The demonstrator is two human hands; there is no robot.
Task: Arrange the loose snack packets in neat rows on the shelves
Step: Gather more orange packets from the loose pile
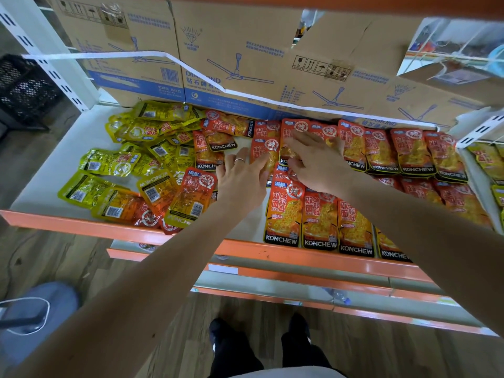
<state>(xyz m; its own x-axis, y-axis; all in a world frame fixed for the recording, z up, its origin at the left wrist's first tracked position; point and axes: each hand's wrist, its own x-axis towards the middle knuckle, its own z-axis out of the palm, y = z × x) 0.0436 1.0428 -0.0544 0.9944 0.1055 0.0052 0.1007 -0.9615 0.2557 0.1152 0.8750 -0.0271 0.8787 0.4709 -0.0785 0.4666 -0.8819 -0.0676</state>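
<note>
My left hand (241, 181) and right hand (319, 162), fingers straight, press flat on orange packets (266, 147) near the cardboard box (245, 36).

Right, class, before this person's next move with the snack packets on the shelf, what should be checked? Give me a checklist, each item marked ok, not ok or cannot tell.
1. Hands free: left hand and right hand lie flat, fingers straight, gripping nothing: ok.
2. Orange rows on the right same way round, labels readable: ok.
3. Yellow packets in rows: not ok, a jumbled, overlapping heap.
4. Colours kept apart: not ok, stray orange packets lie among the yellow at the front.
5. Pressed packet square with its row: cannot tell, the right hand covers it.
</note>
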